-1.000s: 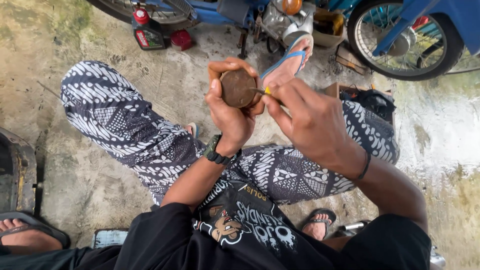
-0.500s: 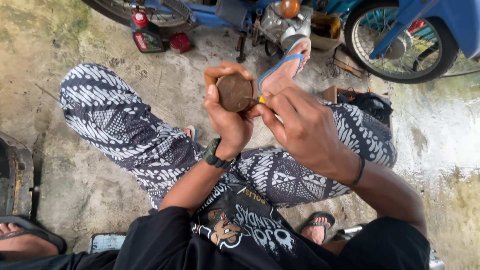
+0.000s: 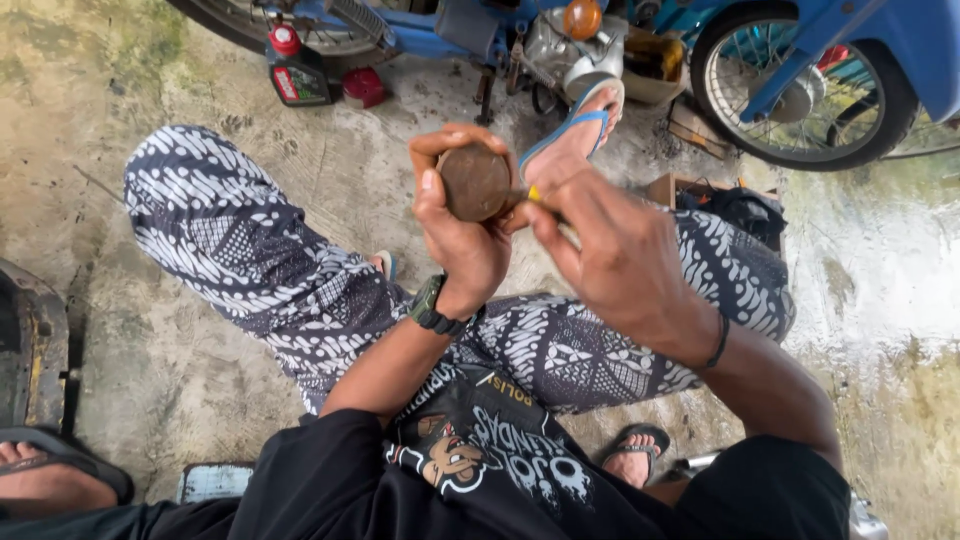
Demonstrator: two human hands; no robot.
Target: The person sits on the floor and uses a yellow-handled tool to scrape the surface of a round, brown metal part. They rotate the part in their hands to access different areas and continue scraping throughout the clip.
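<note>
Concrete floor (image 3: 200, 380), stained and damp toward the right, serves as the work area; no desk. Person sits low, knees apart in patterned trousers (image 3: 260, 270).

Left hand (image 3: 462, 235) is closed around a round brown part (image 3: 474, 182), held up in the air above the lap, flat face toward the camera. Right hand (image 3: 610, 255) is pinched narrow on a thin tool with a yellow handle (image 3: 534, 193), tip meeting the part's right edge. Tip itself hidden by the fingers; cannot tell what kind of tool.

Risks, as judged:
- Tool bears sideways on a hand-held part with the left thumb (image 3: 432, 200) just beside the rim. A slip would drive the tip toward the thumb or palm.
- Part is unsupported; if the grip loosens it drops to the floor between the legs.

Room around the part:
- Beyond it, near: sandalled foot (image 3: 578, 135), then a blue motorbike (image 3: 620, 40) with its wheel (image 3: 800, 85).
- Beyond and left: oil bottle (image 3: 293, 68), red cap (image 3: 362, 86).
- Right of it: dark bag (image 3: 740, 212).
- Left of it: open floor, free to move.
</note>
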